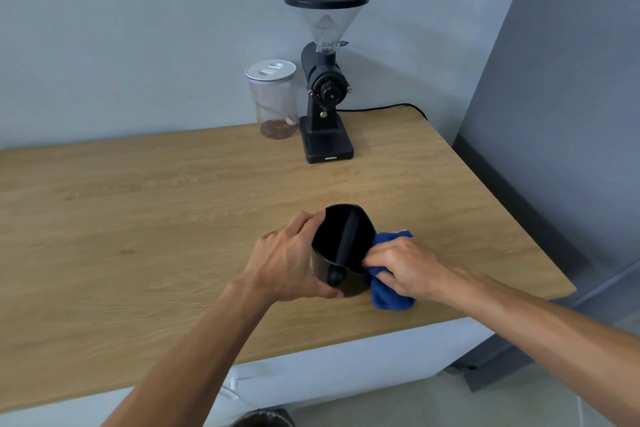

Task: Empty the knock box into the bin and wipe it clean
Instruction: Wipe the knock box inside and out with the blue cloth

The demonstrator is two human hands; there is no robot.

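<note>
Left hand (289, 258) gripping knock box (343, 246) to steady it (interior looks empty); right hand (403, 265) clenching blue cloth (391, 295) against outer wall.

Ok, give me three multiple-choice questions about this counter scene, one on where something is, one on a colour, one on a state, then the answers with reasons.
1. Where does the glass jar stand?
A. Left of the coffee grinder, by the wall
B. Beside the knock box
C. At the counter's front edge

2. What colour is the cloth?
A. White
B. Blue
C. Yellow

3. What is the left hand doing?
A. Resting flat on the counter
B. Gripping the knock box
C. Turning the grinder dial

Answers: 1 A, the jar sits next to the grinder's left side. 2 B, blue fabric shows under the right hand. 3 B, its fingers wrap the box's wall.
</note>
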